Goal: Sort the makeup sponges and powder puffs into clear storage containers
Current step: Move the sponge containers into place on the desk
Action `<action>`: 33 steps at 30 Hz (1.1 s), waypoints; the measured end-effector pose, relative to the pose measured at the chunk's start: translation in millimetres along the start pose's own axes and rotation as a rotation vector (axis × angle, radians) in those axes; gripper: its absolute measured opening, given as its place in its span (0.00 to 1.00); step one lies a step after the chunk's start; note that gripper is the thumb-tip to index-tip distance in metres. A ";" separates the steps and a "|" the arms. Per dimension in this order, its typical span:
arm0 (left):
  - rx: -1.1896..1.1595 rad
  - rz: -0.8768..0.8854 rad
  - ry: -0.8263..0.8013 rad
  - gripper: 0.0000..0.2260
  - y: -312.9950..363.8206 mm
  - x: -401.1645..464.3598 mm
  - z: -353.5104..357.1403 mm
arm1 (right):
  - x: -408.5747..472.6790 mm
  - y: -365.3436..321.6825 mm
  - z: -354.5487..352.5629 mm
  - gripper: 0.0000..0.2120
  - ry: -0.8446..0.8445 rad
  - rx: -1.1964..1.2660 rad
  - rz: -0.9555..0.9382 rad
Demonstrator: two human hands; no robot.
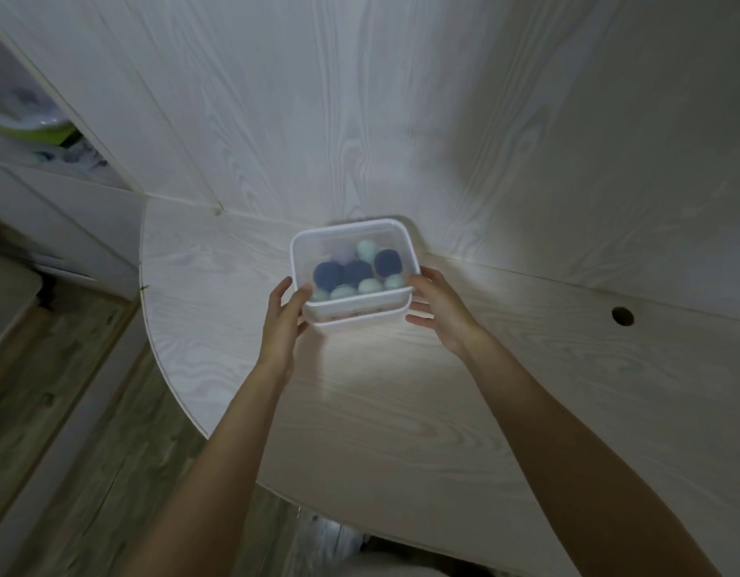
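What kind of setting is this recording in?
Probably a home room, at a built-in white wood-grain desk set against matching panelled walls. There is a cable hole in the desktop, wood-look flooring below, and a shelf nook with household clutter to the left.

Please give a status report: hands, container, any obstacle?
Left hand and right hand grip opposite sides of the clear lidded plastic container. Dark blue and mint round sponges inside. It sits on the white wood-grain table. No obstacle visible.

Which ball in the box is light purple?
Only one sponge is pale lilac. It sits at the back of the clear container; the others are dark blue or mint green.
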State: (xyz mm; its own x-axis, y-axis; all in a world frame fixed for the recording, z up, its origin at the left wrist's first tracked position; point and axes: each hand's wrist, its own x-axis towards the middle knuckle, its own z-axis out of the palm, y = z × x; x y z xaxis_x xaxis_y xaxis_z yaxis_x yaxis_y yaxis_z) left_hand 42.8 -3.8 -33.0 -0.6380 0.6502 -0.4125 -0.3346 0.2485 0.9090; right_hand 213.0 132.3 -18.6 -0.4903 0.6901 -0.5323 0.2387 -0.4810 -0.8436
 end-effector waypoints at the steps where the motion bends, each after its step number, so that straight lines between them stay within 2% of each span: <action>1: 0.010 0.018 -0.016 0.22 2.1 -7.0 5.0 | -5.7 3.3 -5.9 0.22 0.013 0.014 -0.010; 8: 0.124 0.029 -0.232 0.18 -2.2 -66.3 96.3 | -83.3 32.3 -98.6 0.20 0.265 0.239 -0.055; 17: 0.206 -0.068 -0.499 0.17 -58.8 -158.9 286.5 | -197.6 82.4 -287.5 0.18 0.595 0.418 -0.082; 21: 0.201 -0.102 -0.559 0.18 -86.4 -195.2 357.5 | -228.3 99.3 -357.9 0.19 0.722 0.477 -0.064; 28: 0.125 -0.152 -0.568 0.22 -121.7 -218.9 441.8 | -237.1 105.9 -443.1 0.17 0.750 0.529 -0.067; 31: 0.076 -0.147 -0.556 0.21 -131.6 -218.4 471.0 | -228.5 104.9 -467.7 0.08 0.741 0.588 -0.074; 33: 0.063 -0.145 -0.535 0.21 -138.3 -218.0 487.0 | -222.8 105.2 -477.5 0.07 0.758 0.648 -0.084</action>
State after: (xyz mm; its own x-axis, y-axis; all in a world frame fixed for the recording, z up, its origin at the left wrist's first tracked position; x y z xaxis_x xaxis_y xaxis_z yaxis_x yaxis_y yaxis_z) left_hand 566.0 169.7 -40.1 -0.1416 0.8759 -0.4613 -0.3402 0.3945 0.8536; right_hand 747.6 186.1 -22.8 0.2328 0.7893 -0.5682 -0.3859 -0.4614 -0.7989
